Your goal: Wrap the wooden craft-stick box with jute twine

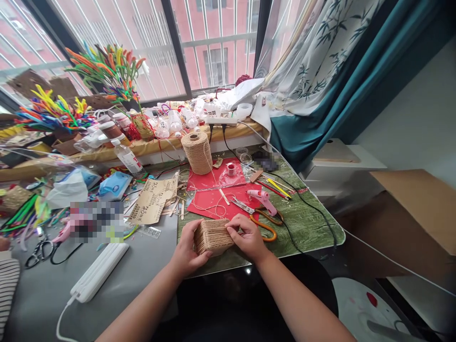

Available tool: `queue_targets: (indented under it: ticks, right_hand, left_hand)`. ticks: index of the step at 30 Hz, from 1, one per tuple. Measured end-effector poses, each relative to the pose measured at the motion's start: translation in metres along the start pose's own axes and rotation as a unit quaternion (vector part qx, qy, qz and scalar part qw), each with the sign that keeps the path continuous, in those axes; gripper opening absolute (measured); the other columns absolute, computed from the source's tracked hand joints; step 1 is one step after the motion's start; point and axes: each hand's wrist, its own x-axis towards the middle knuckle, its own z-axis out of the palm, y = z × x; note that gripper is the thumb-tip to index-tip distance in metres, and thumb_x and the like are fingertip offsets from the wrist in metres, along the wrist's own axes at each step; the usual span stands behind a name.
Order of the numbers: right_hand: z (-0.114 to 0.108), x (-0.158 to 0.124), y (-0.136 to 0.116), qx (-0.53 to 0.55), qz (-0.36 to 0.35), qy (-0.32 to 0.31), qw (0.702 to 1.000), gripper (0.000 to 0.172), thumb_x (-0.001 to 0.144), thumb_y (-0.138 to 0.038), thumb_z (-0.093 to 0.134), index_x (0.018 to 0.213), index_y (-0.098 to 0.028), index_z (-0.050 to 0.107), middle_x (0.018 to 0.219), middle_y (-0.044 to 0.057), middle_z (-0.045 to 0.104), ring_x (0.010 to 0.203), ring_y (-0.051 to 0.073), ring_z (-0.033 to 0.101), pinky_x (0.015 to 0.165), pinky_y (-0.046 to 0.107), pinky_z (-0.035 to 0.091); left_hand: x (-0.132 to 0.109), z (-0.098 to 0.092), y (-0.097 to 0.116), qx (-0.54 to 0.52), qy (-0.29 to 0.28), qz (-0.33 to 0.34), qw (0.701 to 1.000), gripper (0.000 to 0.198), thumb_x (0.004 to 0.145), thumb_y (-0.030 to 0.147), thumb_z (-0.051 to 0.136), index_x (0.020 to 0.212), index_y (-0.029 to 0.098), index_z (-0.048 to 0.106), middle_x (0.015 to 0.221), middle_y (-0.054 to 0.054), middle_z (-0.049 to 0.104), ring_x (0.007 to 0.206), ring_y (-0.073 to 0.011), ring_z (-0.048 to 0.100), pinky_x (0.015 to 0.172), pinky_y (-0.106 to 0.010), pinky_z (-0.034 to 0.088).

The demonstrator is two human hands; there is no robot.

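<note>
A small box wrapped in jute twine (215,236) is held at the front edge of the green table. My left hand (187,249) grips its left side, thumb along the lower front. At the box's upper right corner, the fingers of my right hand (246,236) are pinched together on the twine. A loose strand of twine runs over the red sheet (203,202) toward a large twine spool (197,153). Close to my right hand lie orange-handled scissors (265,223) and a pink hot glue gun (262,199).
Sandpaper sheets (153,202) and wooden sticks lie to the left. A white power strip (99,273) rests on the grey table. Black cables cross the green table (313,223). At the left edge shows another person's striped sleeve (7,294). A cardboard box (413,228) stands right.
</note>
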Motion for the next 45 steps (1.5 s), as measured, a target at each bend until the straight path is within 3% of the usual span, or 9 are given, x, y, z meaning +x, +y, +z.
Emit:
queue_targets:
  ticks: [9, 14, 18, 24, 32, 45]
  right_hand:
    - [0.002, -0.003, 0.0, -0.004, -0.003, -0.004, 1.0, 0.009, 0.096, -0.022, 0.067, 0.094, -0.024, 0.075, 0.087, 0.003, 0.067, 0.075, 0.018, 0.061, 0.07, 0.033, 0.052]
    - [0.003, -0.004, 0.002, -0.008, 0.004, -0.015, 1.0, 0.009, 0.095, -0.024, 0.067, 0.096, -0.025, 0.076, 0.087, 0.003, 0.066, 0.074, 0.017, 0.061, 0.069, 0.033, 0.052]
    - [0.004, -0.003, 0.002, -0.012, 0.003, -0.03, 0.999, 0.009, 0.095, -0.024, 0.067, 0.095, -0.025, 0.077, 0.087, 0.003, 0.066, 0.074, 0.018, 0.061, 0.07, 0.034, 0.053]
    - [0.004, -0.003, -0.001, -0.022, 0.001, -0.013, 1.0, 0.007, 0.096, -0.023, 0.066, 0.095, -0.025, 0.073, 0.087, 0.004, 0.067, 0.077, 0.019, 0.062, 0.073, 0.036, 0.053]
    - [0.007, 0.0, 0.0, -0.015, 0.02, -0.014, 1.0, 0.007, 0.096, -0.023, 0.064, 0.092, -0.024, 0.07, 0.082, 0.002, 0.064, 0.074, 0.019, 0.06, 0.071, 0.035, 0.051]
    - [0.01, -0.002, 0.006, -0.025, 0.025, -0.033, 0.999, 0.009, 0.101, -0.028, 0.063, 0.098, -0.024, 0.07, 0.085, 0.004, 0.065, 0.077, 0.02, 0.061, 0.071, 0.034, 0.051]
  left_hand:
    - [-0.004, -0.007, 0.002, 0.0, -0.01, -0.023, 1.0, 0.082, 0.083, 0.042, 0.073, 0.154, 0.024, 0.037, 0.143, -0.018, 0.053, 0.132, -0.0388, 0.055, 0.111, -0.058, 0.046]
    - [-0.002, -0.013, 0.015, -0.035, -0.052, -0.064, 0.996, 0.097, 0.083, 0.037, 0.075, 0.165, 0.026, 0.023, 0.157, -0.018, 0.043, 0.142, -0.0402, 0.048, 0.119, -0.06, 0.04]
    - [0.001, -0.011, 0.024, -0.111, -0.078, -0.096, 0.986, 0.113, 0.08, 0.043, 0.084, 0.168, 0.027, 0.015, 0.16, -0.019, 0.04, 0.146, -0.0421, 0.045, 0.121, -0.062, 0.037]
    - [-0.005, -0.001, 0.022, -0.165, -0.037, -0.134, 0.976, 0.086, 0.085, 0.038, 0.081, 0.157, 0.027, 0.035, 0.147, -0.017, 0.052, 0.133, -0.037, 0.057, 0.112, -0.055, 0.048]
    - [-0.015, 0.003, 0.017, -0.261, 0.011, -0.164, 0.951, 0.076, 0.088, 0.04, 0.077, 0.15, 0.027, 0.034, 0.136, -0.014, 0.056, 0.125, -0.0324, 0.061, 0.108, -0.05, 0.05]
    - [-0.021, -0.002, 0.0, -0.242, -0.024, -0.18, 0.953, 0.074, 0.088, 0.046, 0.075, 0.146, 0.025, 0.033, 0.136, -0.014, 0.052, 0.127, -0.0321, 0.057, 0.108, -0.047, 0.046]
